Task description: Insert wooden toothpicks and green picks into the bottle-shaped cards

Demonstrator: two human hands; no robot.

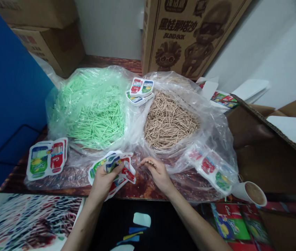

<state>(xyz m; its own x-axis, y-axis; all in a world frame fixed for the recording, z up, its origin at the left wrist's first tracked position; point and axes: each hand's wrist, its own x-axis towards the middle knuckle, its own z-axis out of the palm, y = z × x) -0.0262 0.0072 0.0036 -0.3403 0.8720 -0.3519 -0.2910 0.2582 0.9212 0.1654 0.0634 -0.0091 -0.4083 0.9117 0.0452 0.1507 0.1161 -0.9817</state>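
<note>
My left hand (104, 180) is closed on a jar-shaped printed packet (128, 168) with red cola and green lemon pictures. More such packets (93, 168) lie under and beside it at the table's front. My right hand (160, 176) has its fingers curled round a few short brown sticks (151, 162), just right of the held packet. Behind the right hand, an opened clear bag holds a heap of brown sticks (171, 120). Further left, another clear bag holds a heap of thin light-green sticks (95, 115).
Packet stacks lie at left (47, 157), between the bags (140, 90), and under plastic at right (213, 170). A paper cup (252, 194) tilts at the right edge, near an open carton (257, 146). A large cardboard box (184, 38) stands behind. Printed packs (230, 223) sit lower right.
</note>
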